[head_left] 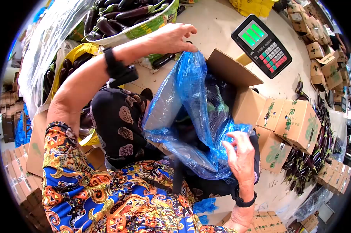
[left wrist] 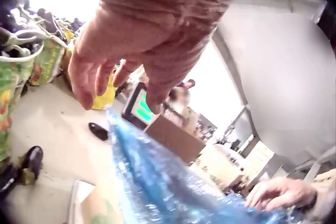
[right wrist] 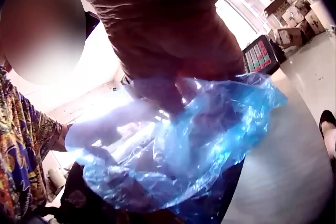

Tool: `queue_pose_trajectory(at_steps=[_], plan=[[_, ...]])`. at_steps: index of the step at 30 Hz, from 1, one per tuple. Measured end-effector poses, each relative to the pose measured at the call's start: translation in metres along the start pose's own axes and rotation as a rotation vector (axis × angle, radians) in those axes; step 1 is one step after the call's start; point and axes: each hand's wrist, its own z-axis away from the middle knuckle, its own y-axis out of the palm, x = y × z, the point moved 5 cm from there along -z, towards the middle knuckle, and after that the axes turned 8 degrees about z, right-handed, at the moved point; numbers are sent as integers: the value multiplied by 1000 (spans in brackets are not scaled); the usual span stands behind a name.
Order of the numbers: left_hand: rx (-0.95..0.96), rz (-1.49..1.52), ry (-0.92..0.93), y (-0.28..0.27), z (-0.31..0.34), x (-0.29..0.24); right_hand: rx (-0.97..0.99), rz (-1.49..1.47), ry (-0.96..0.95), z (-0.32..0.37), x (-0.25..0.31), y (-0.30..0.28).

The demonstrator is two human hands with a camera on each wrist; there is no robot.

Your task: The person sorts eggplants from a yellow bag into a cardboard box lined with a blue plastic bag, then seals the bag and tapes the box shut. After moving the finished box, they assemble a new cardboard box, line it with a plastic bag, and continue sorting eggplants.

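A blue plastic bag lines an open cardboard box in front of the person's knees. Dark eggplants show inside, partly through the film. My left hand is over the bag's far side, fingers loosely spread. In the left wrist view, the bag's raised peak stands just below those fingers and thumb. On the near right side, my right hand grips the bag's rim, with film bunched at thumb and fingers. The right fingertips are partly hidden by plastic in the right wrist view.
A scale display with green digits stands beyond the box. Closed cartons are stacked at the right, beside a heap of loose eggplants. At the upper left stands a large sack full of eggplants.
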Motion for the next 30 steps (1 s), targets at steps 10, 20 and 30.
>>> queue_pose_trajectory(at_steps=[10,20,30], plan=[[-182,86,63,-7,-12,8,59,310,121,38,-50,24],[628,245,109,24,152,-117,149,-758,237,47,-23,-1],[589,-169,193,94,212,-57,-90,-111,-142,77,-21,34]])
